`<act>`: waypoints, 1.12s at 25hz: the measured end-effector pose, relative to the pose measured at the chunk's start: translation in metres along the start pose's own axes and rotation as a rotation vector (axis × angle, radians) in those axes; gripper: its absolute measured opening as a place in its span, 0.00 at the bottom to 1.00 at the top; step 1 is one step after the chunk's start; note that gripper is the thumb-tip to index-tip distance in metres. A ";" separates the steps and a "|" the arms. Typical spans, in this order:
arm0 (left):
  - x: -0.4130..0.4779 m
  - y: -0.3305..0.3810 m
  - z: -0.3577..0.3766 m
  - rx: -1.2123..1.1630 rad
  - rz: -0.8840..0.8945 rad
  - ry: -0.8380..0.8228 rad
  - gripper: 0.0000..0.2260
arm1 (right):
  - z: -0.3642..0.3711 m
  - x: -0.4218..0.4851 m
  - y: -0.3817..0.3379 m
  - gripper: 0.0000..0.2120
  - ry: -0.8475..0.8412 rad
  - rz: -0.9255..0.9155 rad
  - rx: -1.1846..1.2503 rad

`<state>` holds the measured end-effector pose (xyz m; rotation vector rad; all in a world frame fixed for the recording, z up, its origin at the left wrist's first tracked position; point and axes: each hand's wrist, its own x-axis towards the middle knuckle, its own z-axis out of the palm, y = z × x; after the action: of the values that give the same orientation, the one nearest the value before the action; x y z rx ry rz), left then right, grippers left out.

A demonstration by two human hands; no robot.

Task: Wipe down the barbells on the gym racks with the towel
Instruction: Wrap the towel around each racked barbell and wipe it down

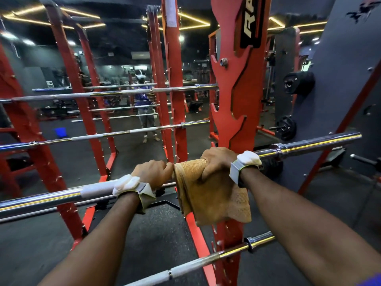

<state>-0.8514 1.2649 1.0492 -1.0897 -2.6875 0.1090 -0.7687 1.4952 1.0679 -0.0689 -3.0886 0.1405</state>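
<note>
Right hand [218,162] grips towel [210,195] round barbell [309,146]

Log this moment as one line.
right hand: grips towel on barbell | left hand: grips barbell beside towel

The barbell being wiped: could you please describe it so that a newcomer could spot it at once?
Find the red rack upright with flame-shaped cutouts, right of centre. The barbell crosses it, above a lower bar. It alone has a tan towel draped over it, gripped by the right hand.
</note>
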 end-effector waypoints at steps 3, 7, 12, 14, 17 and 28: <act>-0.003 0.005 -0.004 -0.124 -0.124 -0.006 0.19 | 0.018 -0.021 -0.008 0.20 0.318 0.003 -0.077; -0.003 0.005 0.000 -0.076 -0.131 0.024 0.22 | 0.071 -0.029 -0.031 0.22 0.756 0.049 -0.269; 0.000 0.001 0.004 -0.088 -0.099 0.045 0.23 | 0.055 -0.021 -0.028 0.26 0.602 -0.106 -0.315; -0.003 0.000 0.003 -0.107 -0.121 0.061 0.24 | 0.030 -0.024 -0.008 0.21 0.413 -0.106 -0.114; -0.004 0.004 0.004 -0.105 -0.121 0.085 0.25 | 0.013 -0.022 0.000 0.25 0.253 0.015 -0.025; -0.009 0.002 -0.005 -0.195 -0.148 0.059 0.23 | 0.035 -0.018 -0.010 0.20 0.479 -0.126 -0.168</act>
<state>-0.8419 1.2601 1.0520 -0.9235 -2.7582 -0.2120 -0.7525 1.4812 1.0326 0.0753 -2.6089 -0.1235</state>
